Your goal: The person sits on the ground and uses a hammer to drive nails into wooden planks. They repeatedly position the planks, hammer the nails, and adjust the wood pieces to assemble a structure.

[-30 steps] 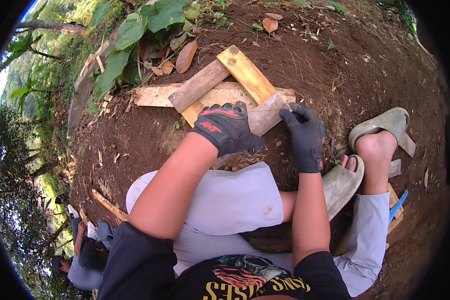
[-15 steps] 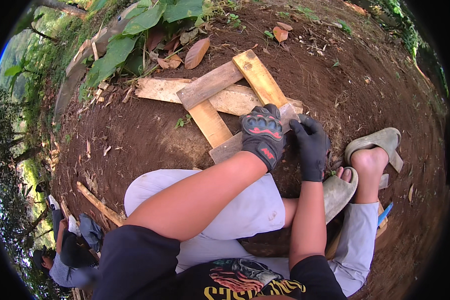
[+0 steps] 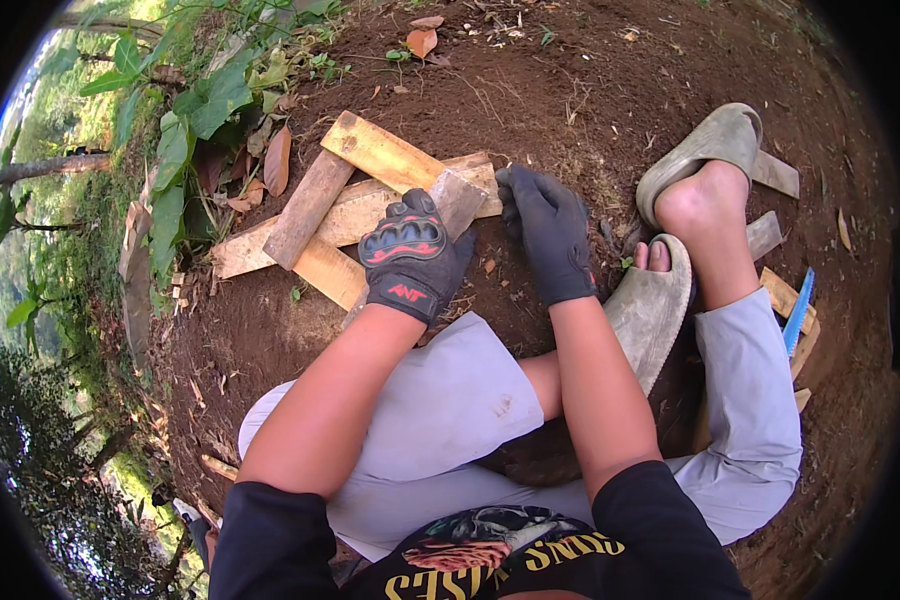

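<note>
A square frame of wooden slats lies on the soil in front of me, over a long pale board. A yellowish slat forms its far side and a grey-brown slat its left. Another yellowish slat runs toward me. My left hand, in a black glove with red trim, is closed over the grey slat on the near right side. Beside the long board's right end is my right hand, also gloved in black. Its fingers are curled together; whatever they hold is hidden.
My sandalled feet rest on the right, one in a grey-green sandal. Behind them lie wood offcuts and a blue blade-like tool. Leafy plants and a dry brown leaf border the frame at the far left.
The view has turned, so the frame appears farther left and rotated. My right hand has come away from the grey slat's end, and its fingers have drawn together. My left hand stays on that slat.
</note>
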Demonstrator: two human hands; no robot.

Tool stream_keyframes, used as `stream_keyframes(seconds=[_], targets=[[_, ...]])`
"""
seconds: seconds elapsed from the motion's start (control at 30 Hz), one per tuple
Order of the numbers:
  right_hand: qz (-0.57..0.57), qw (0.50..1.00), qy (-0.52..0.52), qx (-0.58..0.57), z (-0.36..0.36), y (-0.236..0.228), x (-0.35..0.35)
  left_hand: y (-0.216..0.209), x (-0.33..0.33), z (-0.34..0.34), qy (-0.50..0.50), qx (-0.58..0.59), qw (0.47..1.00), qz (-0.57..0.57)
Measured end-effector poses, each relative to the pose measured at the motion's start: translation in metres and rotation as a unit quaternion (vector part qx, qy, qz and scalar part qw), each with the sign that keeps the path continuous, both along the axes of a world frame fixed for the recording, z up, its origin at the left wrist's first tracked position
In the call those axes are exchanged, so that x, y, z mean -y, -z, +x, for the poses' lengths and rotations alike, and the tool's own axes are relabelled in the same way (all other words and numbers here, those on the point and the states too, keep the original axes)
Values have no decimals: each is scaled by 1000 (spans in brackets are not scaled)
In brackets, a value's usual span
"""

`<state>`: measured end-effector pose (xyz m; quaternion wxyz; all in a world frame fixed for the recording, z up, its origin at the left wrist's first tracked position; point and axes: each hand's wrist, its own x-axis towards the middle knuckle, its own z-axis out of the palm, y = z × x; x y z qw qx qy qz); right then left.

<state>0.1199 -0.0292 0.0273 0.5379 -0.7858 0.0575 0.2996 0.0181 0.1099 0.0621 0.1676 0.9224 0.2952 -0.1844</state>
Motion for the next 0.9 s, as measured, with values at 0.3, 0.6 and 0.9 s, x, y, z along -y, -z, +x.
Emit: stream_keyframes(seconds=[0.3, 0.6, 0.9], targets=[[-76, 979, -75, 173, 2, 14, 3, -14, 2, 9, 7, -62, 998, -4], [-61, 984, -89, 142, 3, 0, 1, -13, -5, 8, 31, -64, 997, -9], [-161, 817, -464, 302, -48, -30, 54, 5, -8, 0, 8, -20, 1000, -14]])
